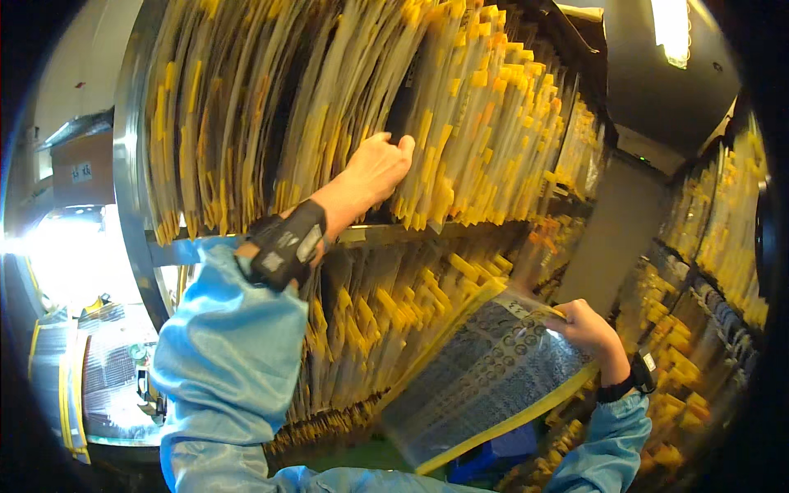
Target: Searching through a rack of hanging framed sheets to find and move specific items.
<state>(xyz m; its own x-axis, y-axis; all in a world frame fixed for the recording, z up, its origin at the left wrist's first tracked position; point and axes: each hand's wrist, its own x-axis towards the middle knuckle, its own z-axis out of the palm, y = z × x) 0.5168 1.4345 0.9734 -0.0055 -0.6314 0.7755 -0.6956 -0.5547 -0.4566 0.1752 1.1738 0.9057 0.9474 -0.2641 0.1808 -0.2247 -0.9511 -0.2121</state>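
My right hand [588,330] is closed on the upper right corner of a large dark patterned film sheet [493,370] with yellow-taped edges. The sheet hangs tilted in front of the lower rack, with rows of small round marks on it. Up at the left, my left hand [380,170] reaches to the upper row of hanging sheets [468,123]. Its thumb and forefinger are apart beside a dark gap between the sheets; the other fingers are partly hidden. No sheet shows clearly in its grasp.
A metal rack post [131,156] stands left of the upper row. Below hangs a second row of yellow-edged sheets [370,320]. Another full rack [707,222] lines the right side. A bright lit table with sheets [115,370] is at lower left, and a blue bin [501,452] sits low down.
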